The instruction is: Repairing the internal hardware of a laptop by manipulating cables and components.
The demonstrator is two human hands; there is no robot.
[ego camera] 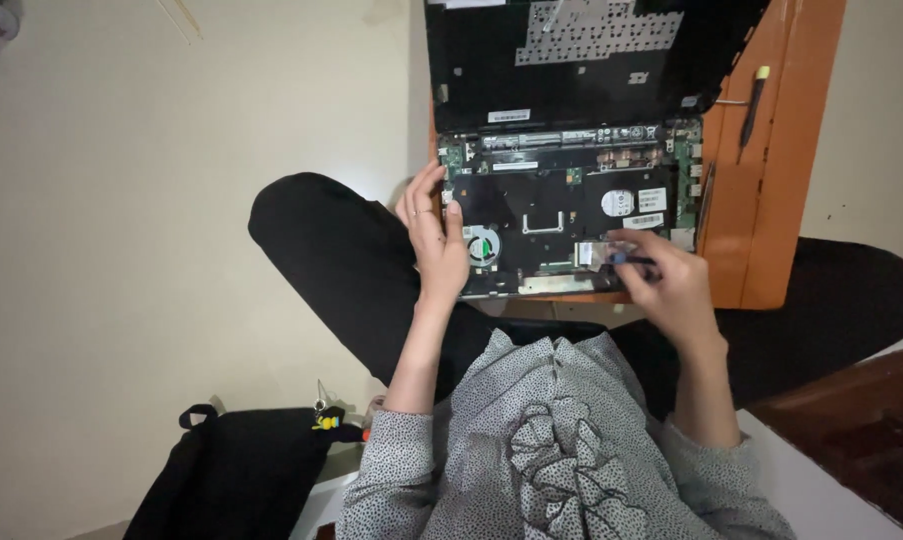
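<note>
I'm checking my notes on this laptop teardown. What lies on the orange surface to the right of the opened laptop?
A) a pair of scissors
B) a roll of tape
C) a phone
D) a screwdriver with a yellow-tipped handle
D: a screwdriver with a dark handle and yellow tip lies on the orange table, just right of the opened laptop, untouched by either hand.

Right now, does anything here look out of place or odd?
Yes. The laptop lies opened up on an orange stool, circuit board and fan bare, its keyboard panel flipped back. The left hand steadies its left edge; the right hand pinches a small dark tool over it. A screwdriver lies loose beside it.
</note>
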